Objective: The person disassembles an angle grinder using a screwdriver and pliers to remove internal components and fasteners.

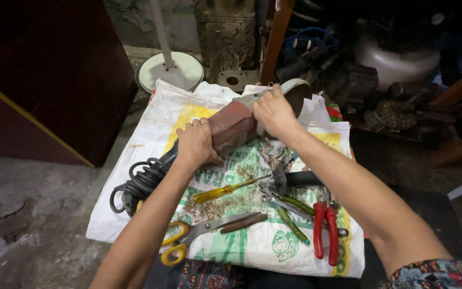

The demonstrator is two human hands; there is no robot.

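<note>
Head view: left hand [194, 143] with fingers wrapped shut around the rear body of a dusty red, grey-headed angle grinder [236, 124], right hand [275, 111] clamped over its grey gear head, both holding it just above a white woven plastic sack [135, 160] spread on the floor. Below on the sack: yellow-handled screwdriver [223, 190], yellow-handled scissors [188, 238], red-handled pliers [324, 227], green-handled pliers [290, 211], and coiled black cord [140, 184].

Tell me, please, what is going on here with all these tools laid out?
A person grips a red angle grinder in both hands above a white woven sack spread on the floor. The left hand clasps the body near the coiled black cord; the right hand holds the head by the guard. On the sack lie a yellow-handled screwdriver, yellow scissors, and red-handled pliers.
</note>
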